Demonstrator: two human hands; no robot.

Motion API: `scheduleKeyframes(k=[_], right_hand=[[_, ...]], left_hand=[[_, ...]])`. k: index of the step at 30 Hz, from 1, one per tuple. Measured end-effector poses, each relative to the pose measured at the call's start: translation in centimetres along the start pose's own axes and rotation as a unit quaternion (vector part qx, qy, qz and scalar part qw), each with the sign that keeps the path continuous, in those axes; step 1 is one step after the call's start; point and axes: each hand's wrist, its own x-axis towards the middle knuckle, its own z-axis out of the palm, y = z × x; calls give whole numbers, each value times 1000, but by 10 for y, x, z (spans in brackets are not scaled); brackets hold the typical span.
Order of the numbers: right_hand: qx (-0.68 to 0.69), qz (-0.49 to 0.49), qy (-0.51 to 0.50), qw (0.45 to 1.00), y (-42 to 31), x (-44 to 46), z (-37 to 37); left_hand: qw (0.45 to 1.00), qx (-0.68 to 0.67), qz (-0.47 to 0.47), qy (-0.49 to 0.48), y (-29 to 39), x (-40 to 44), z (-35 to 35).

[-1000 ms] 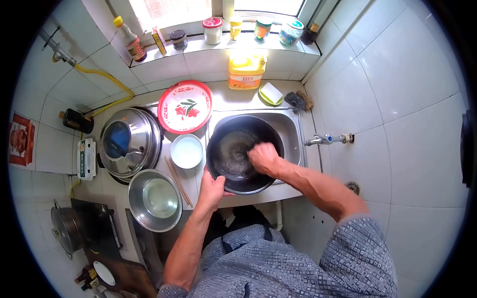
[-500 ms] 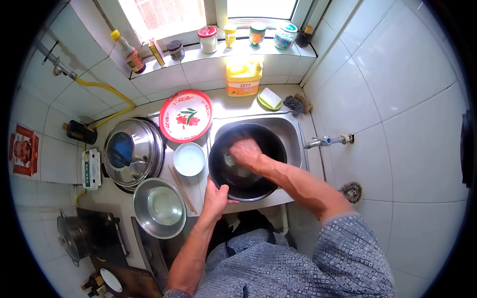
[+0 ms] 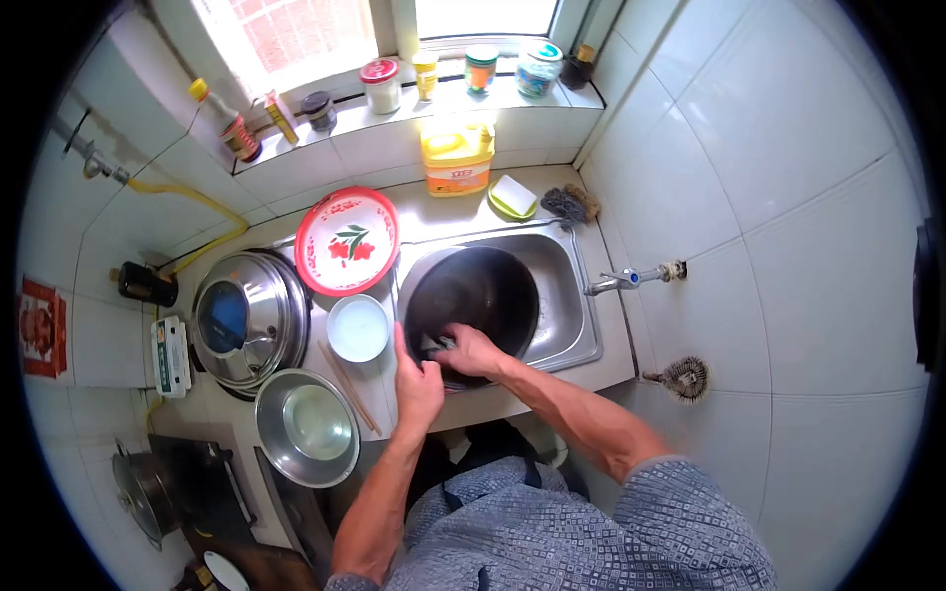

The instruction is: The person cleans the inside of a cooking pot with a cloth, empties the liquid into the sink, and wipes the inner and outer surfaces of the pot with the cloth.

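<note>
A large dark pot (image 3: 498, 286) sits in the left part of the steel sink (image 3: 581, 340). My left hand (image 3: 416, 386) grips its near left rim, thumb toward the inside. My right hand (image 3: 473, 353) reaches inside, close to the near left wall, with its fingers closed on a small pale piece that I cannot identify. Left of the pot stand a white bowl (image 3: 359, 328) and a red-rimmed enamel basin (image 3: 313, 241) with a flower pattern. A pair of chopsticks (image 3: 350, 389) lies beside the white bowl.
A metal bowl (image 3: 286, 448) and a lidded steel pot (image 3: 266, 315) stand at left. Behind the sink are a yellow detergent jug (image 3: 458, 163), a green dish (image 3: 512, 199) and dark scrubbers (image 3: 567, 204). The tap (image 3: 626, 281) juts in from the right wall.
My right hand has moved from the pot's middle to its near left side. The pot sits lower, with more of the sink showing on its right. The whole view has shifted slightly.
</note>
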Motion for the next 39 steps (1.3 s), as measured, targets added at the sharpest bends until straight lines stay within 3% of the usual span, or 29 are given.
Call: scheduleKeyframes(k=[1, 2, 4, 5, 7, 8, 10, 12, 16, 20, 22, 24, 27, 28, 30, 35, 39], right_hand=[[226, 107, -64, 966, -13, 5, -4], [316, 118, -7, 941, -26, 5, -5], [484, 208, -29, 850, -44, 0, -22], [486, 208, -27, 849, -38, 1, -25], [659, 215, -70, 717, -26, -1, -34], [659, 215, -72, 717, -20, -4, -37], [742, 139, -50, 654, -22, -16, -50], [777, 124, -31, 616, -5, -23, -60], [768, 151, 68, 618, 54, -27, -77], [817, 172, -3, 551, 104, -23, -95], [796, 160, 44, 582, 105, -28, -94], [715, 176, 140, 662, 105, -28, -94], [682, 207, 127, 690, 141, -15, -90], [712, 208, 118, 660, 142, -13, -91], [699, 234, 128, 664, 144, -9, -90], [599, 209, 97, 767, 130, -12, -93], [574, 209, 106, 785, 103, -1, -97]], left_hand=[[999, 24, 20, 7, -5, 5, -3], [998, 48, 39, 13, -9, 8, -6], [994, 74, 77, 16, 13, 17, -8], [991, 89, 96, 15, 21, 22, -9], [983, 115, 139, 15, 29, 31, -12], [983, 116, 139, 17, 33, 35, -14], [976, 141, 163, 20, 40, 42, -17], [971, 161, 173, 29, 47, 48, -20], [963, 196, 182, 43, 59, 60, -26], [959, 207, 186, 44, 72, 65, -28], [941, 238, 235, 48, 73, 68, -30], [937, 249, 240, 50, 79, 66, -32], [927, 257, 268, 51, 94, 62, -35], [927, 255, 270, 53, 93, 61, -37], [894, 294, 326, 86, 89, 66, -40], [897, 252, 346, 105, 101, 61, -38], [873, 249, 395, 139, 129, 52, -44]])
